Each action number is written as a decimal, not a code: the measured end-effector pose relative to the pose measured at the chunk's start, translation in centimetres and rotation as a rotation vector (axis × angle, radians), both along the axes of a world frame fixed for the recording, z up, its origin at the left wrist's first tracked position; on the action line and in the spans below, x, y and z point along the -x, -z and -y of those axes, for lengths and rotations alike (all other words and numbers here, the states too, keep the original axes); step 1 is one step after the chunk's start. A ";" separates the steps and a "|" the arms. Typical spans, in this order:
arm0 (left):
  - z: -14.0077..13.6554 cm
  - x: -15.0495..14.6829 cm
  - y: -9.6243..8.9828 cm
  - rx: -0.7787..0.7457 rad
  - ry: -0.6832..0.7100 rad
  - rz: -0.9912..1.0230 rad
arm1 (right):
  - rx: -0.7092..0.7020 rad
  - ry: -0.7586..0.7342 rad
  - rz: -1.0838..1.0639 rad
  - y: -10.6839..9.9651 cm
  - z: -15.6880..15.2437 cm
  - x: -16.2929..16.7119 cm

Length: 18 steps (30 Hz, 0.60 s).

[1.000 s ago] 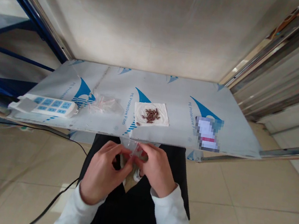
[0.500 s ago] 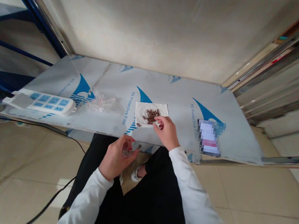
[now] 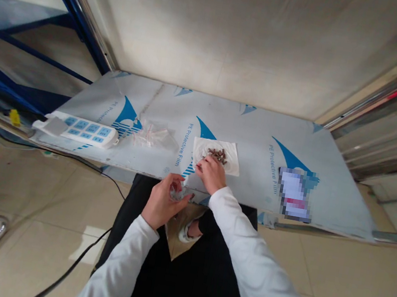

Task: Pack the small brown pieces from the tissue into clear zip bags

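Observation:
Small brown elongated pieces, screw-like in shape, lie in a pile (image 3: 221,155) on a white sheet (image 3: 232,167), perhaps a flat packet. My right hand (image 3: 213,175) is over the sheet's near-left part, just in front of the pile. Its fingertips are pinched together, and what they hold is too small to make out. Below the table's front edge, my left hand (image 3: 162,202) curls around a small clear plastic bag (image 3: 177,194), its mouth facing up and right. A small dark piece shows by the left thumb tip.
Crumpled clear plastic bags (image 3: 155,136) lie left of the sheet on the film-covered metal table (image 3: 259,125). Farther left is a white power strip (image 3: 90,131) with a cable. A phone (image 3: 294,197), blurred out, lies at the right. A wall (image 3: 240,34) rises behind the table.
My right hand has moved from the pile's right side to the near-left part of the sheet, closer to my left hand. My left hand still holds the bag. The whole view has shifted slightly.

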<state>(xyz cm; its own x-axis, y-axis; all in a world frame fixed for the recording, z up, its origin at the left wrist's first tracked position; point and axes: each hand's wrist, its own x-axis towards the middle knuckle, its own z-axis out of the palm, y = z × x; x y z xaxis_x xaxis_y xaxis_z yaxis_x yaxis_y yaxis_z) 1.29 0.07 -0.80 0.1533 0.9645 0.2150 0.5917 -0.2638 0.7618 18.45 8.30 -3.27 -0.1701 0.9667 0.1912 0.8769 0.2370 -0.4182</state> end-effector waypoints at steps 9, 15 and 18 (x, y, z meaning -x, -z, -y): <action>-0.8 -1.2 -2.1 -0.002 0.078 0.133 | 0.013 -0.108 -0.397 -8.0 7.2 0.9; -0.1 -2.8 -3.2 0.000 0.106 0.140 | 0.143 -0.224 -0.147 -10.1 8.8 1.6; 0.1 -3.2 -3.0 0.011 0.093 0.137 | 0.144 -0.232 -0.088 -10.0 9.1 1.9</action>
<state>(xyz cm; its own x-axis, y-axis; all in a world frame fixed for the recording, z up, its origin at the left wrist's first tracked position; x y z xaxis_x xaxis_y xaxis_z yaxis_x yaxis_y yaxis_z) 4.48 0.02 2.24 0.2118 0.9499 0.2299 0.4558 -0.3041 0.8366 16.60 -0.83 6.76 -0.3785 0.9222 0.0790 0.7650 0.3597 -0.5342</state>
